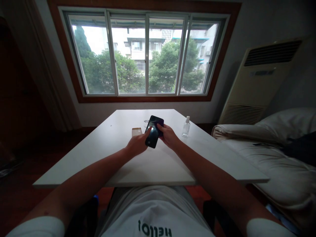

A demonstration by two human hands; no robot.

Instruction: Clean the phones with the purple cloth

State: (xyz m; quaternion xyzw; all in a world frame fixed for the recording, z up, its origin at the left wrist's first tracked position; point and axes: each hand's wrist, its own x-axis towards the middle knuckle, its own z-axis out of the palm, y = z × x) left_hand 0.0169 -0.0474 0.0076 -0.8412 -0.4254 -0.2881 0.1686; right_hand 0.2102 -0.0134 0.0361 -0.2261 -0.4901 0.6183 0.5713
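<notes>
A smartphone [153, 135] with a dark, glossy screen is raised over the white table, tilted to the right at its top. My left hand [137, 143] grips its lower left edge, thumb lying along the screen. On the upper right edge, my right hand [169, 135] is closed round the phone with the thumb against the front. Something dark shows by the right fingers; whether it is part of the phone or a separate thing I cannot tell. Just beyond my left hand lies a clear phone case [136, 131] with a tan rim. The fingers behind the phone are hidden.
A clear spray bottle [186, 127] stands upright to the right on the white table [103, 151]. Behind the phone lies a small thin-lined item [146, 121], partly hidden. A sofa [269, 158] is at the right, and a window [145, 59] is ahead.
</notes>
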